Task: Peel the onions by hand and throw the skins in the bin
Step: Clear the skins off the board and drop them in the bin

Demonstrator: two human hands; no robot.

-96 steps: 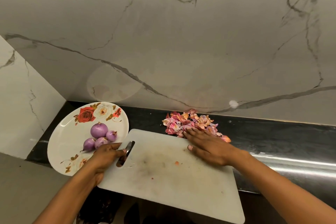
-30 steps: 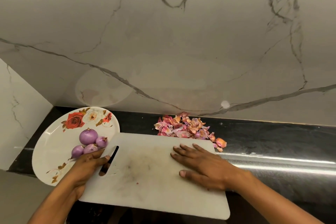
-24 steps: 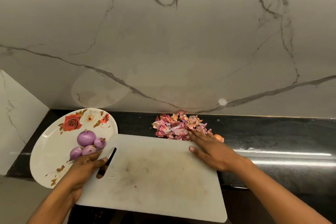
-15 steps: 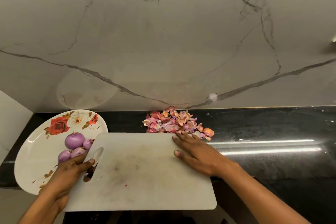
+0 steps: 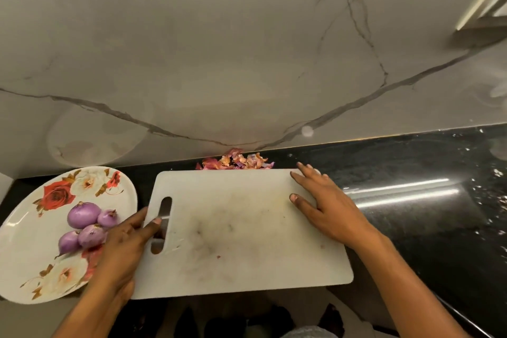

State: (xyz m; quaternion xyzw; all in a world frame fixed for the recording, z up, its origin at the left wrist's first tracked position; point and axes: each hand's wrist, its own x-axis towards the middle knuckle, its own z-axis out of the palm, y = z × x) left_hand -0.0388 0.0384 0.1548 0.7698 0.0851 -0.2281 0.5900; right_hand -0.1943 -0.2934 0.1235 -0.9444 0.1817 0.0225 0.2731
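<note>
A white cutting board (image 5: 236, 230) lies on the black counter. My left hand (image 5: 124, 244) grips its left edge by the handle slot, thumb on top. My right hand (image 5: 323, 206) lies flat on the board's far right corner, fingers spread. A pile of pink and orange onion skins (image 5: 236, 160) sits against the wall just behind the board, partly hidden by its far edge. Several peeled purple onions (image 5: 87, 225) rest on a white floral plate (image 5: 30, 241) at the left. No bin is in view.
The marble wall (image 5: 247, 49) rises right behind the skins. The black counter (image 5: 428, 200) stretches to the right with bright reflections. The plate and the board both overhang the counter's front edge. Dark floor shows below.
The view has swung right and down. The board has moved toward the wall and now covers the near part of the skin pile. My right hand slid toward the board's far right corner.
</note>
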